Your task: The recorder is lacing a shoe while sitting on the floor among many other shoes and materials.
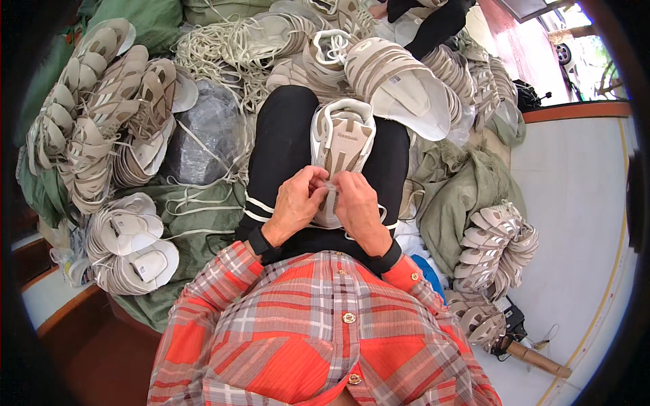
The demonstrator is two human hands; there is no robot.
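A beige and white shoe upper (347, 135) lies across my lap between my thighs, its padded collar away from me. At its lower middle, over the throat, my two hands meet with their fingertips nearly touching. My left hand (292, 206) is closed in a pinch on the left side of the upper. Opposite it, my right hand (359, 210) pinches the right side. A thin whitish strip shows between the fingertips, but whether it is lace or tongue I cannot make out. White shoelaces (258, 210) cross my left thigh beside the left hand.
Stacks of beige uppers (101, 101) stand at the left, and a larger stack (399, 88) lies just beyond my knees. A tangle of white laces (217, 54) sits at the back. Green sacking (460, 196) and another bundle of uppers (497, 247) are at right. Another person's dark-clad leg (440, 30) shows at the back.
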